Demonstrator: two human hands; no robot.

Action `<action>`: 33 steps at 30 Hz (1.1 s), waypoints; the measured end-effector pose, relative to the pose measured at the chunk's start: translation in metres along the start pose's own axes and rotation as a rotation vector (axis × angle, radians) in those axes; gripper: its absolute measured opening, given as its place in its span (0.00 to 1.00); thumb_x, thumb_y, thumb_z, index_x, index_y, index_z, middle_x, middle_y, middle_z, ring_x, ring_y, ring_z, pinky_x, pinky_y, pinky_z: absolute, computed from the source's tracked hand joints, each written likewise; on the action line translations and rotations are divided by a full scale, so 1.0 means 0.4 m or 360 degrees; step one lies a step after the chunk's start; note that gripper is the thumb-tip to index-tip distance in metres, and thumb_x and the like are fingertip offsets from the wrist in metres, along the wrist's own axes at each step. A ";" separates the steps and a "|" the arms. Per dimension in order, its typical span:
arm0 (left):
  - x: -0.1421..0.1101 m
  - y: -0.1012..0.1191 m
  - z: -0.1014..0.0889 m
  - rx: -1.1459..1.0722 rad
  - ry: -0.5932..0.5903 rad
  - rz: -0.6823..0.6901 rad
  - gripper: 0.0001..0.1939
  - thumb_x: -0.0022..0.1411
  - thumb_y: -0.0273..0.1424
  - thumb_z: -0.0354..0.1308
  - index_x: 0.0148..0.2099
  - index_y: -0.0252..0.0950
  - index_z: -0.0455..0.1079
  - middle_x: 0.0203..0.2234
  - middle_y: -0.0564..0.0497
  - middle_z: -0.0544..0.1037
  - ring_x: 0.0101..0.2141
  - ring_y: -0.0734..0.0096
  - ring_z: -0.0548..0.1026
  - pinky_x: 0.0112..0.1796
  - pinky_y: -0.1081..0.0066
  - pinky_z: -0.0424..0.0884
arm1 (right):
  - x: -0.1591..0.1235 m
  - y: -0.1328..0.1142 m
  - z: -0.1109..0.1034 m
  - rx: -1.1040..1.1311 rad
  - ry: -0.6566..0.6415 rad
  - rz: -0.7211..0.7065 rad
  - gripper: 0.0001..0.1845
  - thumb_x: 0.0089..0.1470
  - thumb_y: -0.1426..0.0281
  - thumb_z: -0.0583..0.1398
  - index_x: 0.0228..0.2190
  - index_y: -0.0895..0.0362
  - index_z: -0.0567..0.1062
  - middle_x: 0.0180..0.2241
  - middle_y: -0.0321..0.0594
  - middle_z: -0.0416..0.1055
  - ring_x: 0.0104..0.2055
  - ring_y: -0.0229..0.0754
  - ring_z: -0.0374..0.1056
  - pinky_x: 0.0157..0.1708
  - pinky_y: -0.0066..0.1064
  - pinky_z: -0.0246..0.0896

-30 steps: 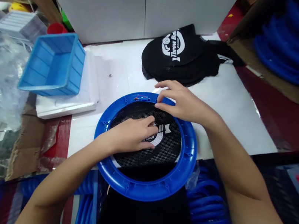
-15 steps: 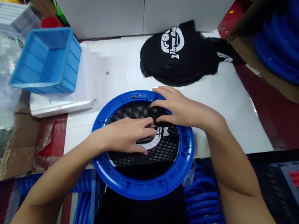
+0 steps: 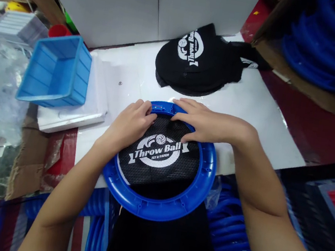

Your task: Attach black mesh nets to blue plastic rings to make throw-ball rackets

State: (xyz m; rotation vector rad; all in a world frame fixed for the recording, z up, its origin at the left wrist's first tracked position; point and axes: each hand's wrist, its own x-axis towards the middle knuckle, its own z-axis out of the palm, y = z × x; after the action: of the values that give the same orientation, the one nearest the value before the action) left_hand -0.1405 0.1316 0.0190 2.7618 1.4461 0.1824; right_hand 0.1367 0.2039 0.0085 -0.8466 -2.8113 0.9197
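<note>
A blue plastic ring [image 3: 154, 211] lies at the near edge of the white work surface, its channelled side up. Black mesh fabric [image 3: 159, 179] with a white "Throw Ball" print lies within the ring. Thin wires show in the channel at the ring's far side. My left hand [image 3: 133, 122] is curled over the far left rim, thumb and fingers closed on the ring where the mesh meets it; the fingertips are partly hidden. My right hand [image 3: 198, 121] rests across the far right rim with its fingers spread, thumb over the mesh.
More black printed mesh pieces [image 3: 191, 68] lie farther back. Behind them stand white cartons [image 3: 125, 6]. A light-blue bin [image 3: 52, 98] sits on a white foam slab [image 3: 70, 121] at left. Blue rings fill a cardboard box [image 3: 313, 97] at right; others are stacked below the table.
My left hand has moved from the middle of the mesh to the far left rim, uncovering the print. My right hand stays at the far right rim, nearly unmoved.
</note>
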 end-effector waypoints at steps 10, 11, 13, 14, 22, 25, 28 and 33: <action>0.005 0.010 0.004 0.0009 -0.0044 0.0078 0.14 0.75 0.21 0.49 0.48 0.35 0.76 0.46 0.40 0.79 0.45 0.55 0.72 0.45 0.59 0.72 | 0.040 -0.035 0.021 -0.0133 0.0224 -0.0115 0.17 0.65 0.71 0.63 0.53 0.50 0.83 0.74 0.44 0.62 0.78 0.62 0.50 0.75 0.65 0.50; 0.005 0.009 0.002 -0.0008 -0.0059 0.0084 0.14 0.75 0.21 0.49 0.48 0.35 0.76 0.45 0.41 0.80 0.45 0.55 0.73 0.45 0.59 0.71 | 0.043 -0.036 0.024 -0.0144 0.0221 -0.0105 0.17 0.65 0.71 0.63 0.53 0.51 0.83 0.74 0.44 0.61 0.79 0.63 0.49 0.75 0.66 0.50; 0.005 0.007 -0.002 -0.0069 -0.0080 0.0074 0.12 0.75 0.22 0.49 0.46 0.36 0.74 0.42 0.42 0.81 0.44 0.54 0.74 0.45 0.58 0.70 | 0.047 -0.037 0.028 -0.0145 0.0197 -0.0086 0.15 0.66 0.71 0.62 0.51 0.52 0.84 0.75 0.46 0.60 0.79 0.64 0.46 0.75 0.67 0.48; 0.004 0.006 -0.003 -0.0113 -0.0078 0.0056 0.11 0.75 0.23 0.49 0.45 0.36 0.73 0.40 0.43 0.81 0.44 0.54 0.74 0.45 0.58 0.69 | 0.048 -0.035 0.029 -0.0127 0.0186 -0.0079 0.13 0.66 0.70 0.62 0.49 0.53 0.84 0.75 0.46 0.59 0.80 0.64 0.46 0.76 0.67 0.47; 0.001 -0.009 0.001 -0.0481 0.0070 -0.0090 0.06 0.75 0.29 0.55 0.50 0.41 0.72 0.43 0.48 0.83 0.46 0.57 0.77 0.49 0.57 0.69 | 0.055 -0.031 0.013 0.0185 0.0286 0.0005 0.04 0.60 0.67 0.67 0.38 0.52 0.82 0.69 0.46 0.69 0.76 0.63 0.55 0.73 0.65 0.52; 0.003 -0.014 0.007 -0.0573 0.0114 -0.0080 0.09 0.76 0.28 0.53 0.51 0.41 0.74 0.46 0.47 0.84 0.47 0.59 0.79 0.50 0.56 0.71 | 0.065 -0.036 0.005 0.0256 0.0353 0.0044 0.07 0.63 0.64 0.64 0.36 0.52 0.81 0.62 0.47 0.75 0.67 0.59 0.67 0.68 0.60 0.60; 0.004 -0.016 0.011 -0.0669 0.0168 -0.0036 0.12 0.76 0.26 0.52 0.51 0.40 0.76 0.48 0.45 0.83 0.45 0.61 0.80 0.49 0.58 0.75 | 0.077 -0.036 0.002 0.0287 0.0395 0.0077 0.09 0.65 0.64 0.62 0.34 0.52 0.80 0.53 0.45 0.80 0.59 0.56 0.74 0.63 0.55 0.65; 0.003 -0.014 0.012 -0.0695 0.0228 -0.0025 0.14 0.75 0.24 0.51 0.52 0.40 0.77 0.49 0.43 0.81 0.47 0.62 0.80 0.49 0.58 0.78 | 0.086 -0.029 0.005 0.0346 0.0422 0.0085 0.10 0.66 0.64 0.61 0.33 0.52 0.79 0.47 0.43 0.81 0.54 0.53 0.75 0.58 0.50 0.68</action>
State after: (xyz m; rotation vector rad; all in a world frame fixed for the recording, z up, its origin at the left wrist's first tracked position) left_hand -0.1439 0.1358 0.0141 2.4216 1.2676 0.6250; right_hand 0.1013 0.2131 0.0097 -0.9388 -2.4258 1.0138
